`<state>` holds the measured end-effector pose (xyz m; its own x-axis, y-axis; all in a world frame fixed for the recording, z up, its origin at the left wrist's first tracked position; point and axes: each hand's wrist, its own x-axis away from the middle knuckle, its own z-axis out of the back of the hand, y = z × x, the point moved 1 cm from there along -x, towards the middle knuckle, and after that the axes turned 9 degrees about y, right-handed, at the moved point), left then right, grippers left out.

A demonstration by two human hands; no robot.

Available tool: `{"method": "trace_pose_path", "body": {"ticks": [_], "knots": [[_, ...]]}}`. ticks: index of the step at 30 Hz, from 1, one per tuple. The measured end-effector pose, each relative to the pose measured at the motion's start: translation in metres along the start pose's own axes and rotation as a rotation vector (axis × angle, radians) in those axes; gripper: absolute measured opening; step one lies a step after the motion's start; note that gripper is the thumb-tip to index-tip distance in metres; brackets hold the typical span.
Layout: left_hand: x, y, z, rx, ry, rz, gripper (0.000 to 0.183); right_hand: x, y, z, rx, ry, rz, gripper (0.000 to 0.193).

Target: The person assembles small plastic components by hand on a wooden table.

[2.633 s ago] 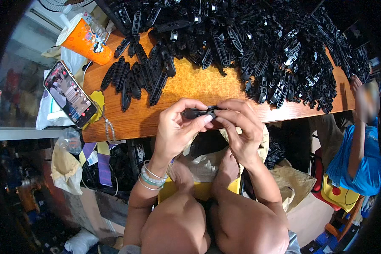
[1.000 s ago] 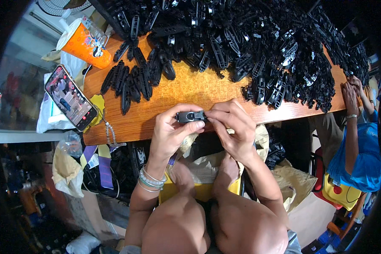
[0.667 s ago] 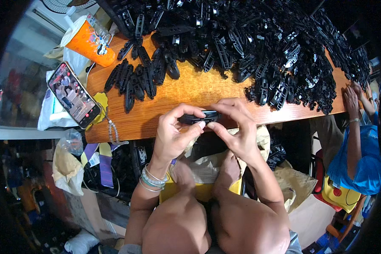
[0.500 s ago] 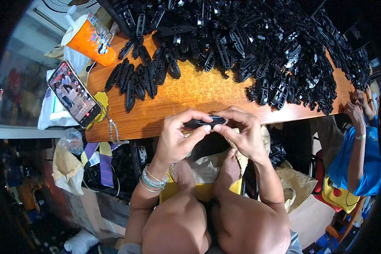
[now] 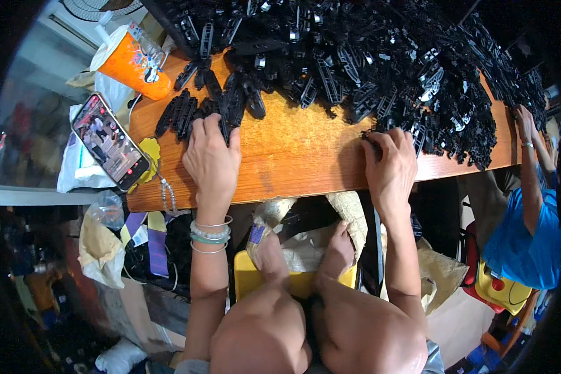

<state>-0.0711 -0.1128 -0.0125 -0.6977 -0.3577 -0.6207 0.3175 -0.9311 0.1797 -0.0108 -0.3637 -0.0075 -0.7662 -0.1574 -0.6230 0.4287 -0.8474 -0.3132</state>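
Observation:
My left hand [image 5: 212,159] reaches over the near edge of a cluster of long, oval black plastic parts [image 5: 182,115] at the left of the table. Its fingers curl down round a part there, which is mostly covered. Farther right, my right hand [image 5: 391,167] bends its fingers over the front of a big heap of smaller black plastic pieces [image 5: 458,118]. A dark piece shows between its thumb and fingers; the rest is hidden.
On the left, a phone [image 5: 109,142] leans beside an orange cup [image 5: 134,62]. A beaded string [image 5: 167,192] hangs at the wooden table's [image 5: 287,162] edge. Below, an open paper sack [image 5: 346,212] sits by my feet. At right works a person in a blue top [image 5: 523,230].
My hands have parted from the middle, where both held a black oval part. The left went to the left cluster, the right to the heap. That part is out of sight.

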Motion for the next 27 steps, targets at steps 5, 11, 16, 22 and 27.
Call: {"method": "trace_pose_path", "body": {"ticks": [5, 11, 16, 22, 27], "knots": [[0.004, -0.002, -0.001, 0.045, 0.009, 0.049, 0.027, 0.005, -0.003, -0.006, 0.025, 0.040, 0.073, 0.013], [0.009, -0.009, -0.003, 0.290, 0.245, -0.010, 0.024, 0.012, -0.007, -0.009, -0.309, 0.098, 0.045, 0.019], [0.020, 0.006, 0.015, 1.438, -0.356, 0.673, 0.027, 0.014, -0.030, -0.001, -0.857, -0.143, -0.246, 0.020], [0.036, 0.030, 0.032, 1.513, -0.742, 0.564, 0.031, 0.016, -0.048, 0.008, -1.180, -0.222, -0.340, 0.009], [0.039, 0.037, 0.036, 1.555, -0.737, 0.524, 0.028, 0.021, -0.052, 0.007, -1.110, -0.190, -0.251, 0.010]]}}
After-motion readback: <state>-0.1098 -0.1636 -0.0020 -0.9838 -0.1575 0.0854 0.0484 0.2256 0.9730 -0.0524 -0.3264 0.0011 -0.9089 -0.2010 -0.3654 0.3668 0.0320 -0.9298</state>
